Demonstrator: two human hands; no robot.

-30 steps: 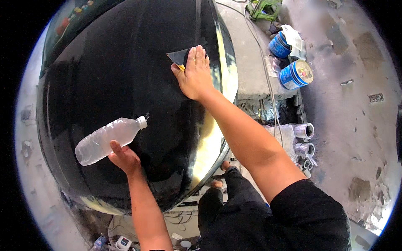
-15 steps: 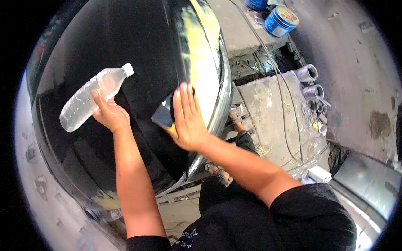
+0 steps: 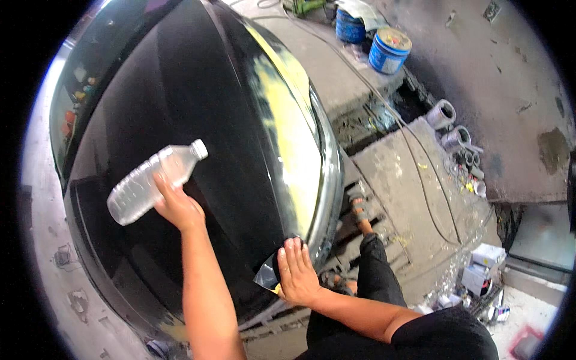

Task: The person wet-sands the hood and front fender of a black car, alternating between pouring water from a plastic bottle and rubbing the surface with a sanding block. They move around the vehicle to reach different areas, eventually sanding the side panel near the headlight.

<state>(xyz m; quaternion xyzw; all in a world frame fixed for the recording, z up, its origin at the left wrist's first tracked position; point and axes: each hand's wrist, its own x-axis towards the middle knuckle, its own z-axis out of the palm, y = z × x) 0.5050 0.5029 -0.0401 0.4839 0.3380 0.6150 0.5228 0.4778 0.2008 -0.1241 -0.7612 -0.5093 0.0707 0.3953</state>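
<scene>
- Head view, and your left hand has the plastic bottle, thumb laid across its side, other fingers hidden beneath it.
- That bottle is clear, tilted, its white cap pointing up and to the right; it sits over the black hood, and you can't tell from here whether it touches the panel.
- Over to your right hand: flat, fingers straight and close together, palm down on a dark sheet at the hood's near right edge.
- One corner of that sheet pokes out left of your hand, a bit of yellow by your thumb; how firmly your fingers grip it, you can't tell.
- Just beyond your right fingertips, the pale yellow patch runs up along the hood's right side.
- Down on your right, your sandalled foot stands next to the concrete slab.
- Further off, two blue cans, the nearer can lidded, the farther can partly under paper.
</scene>
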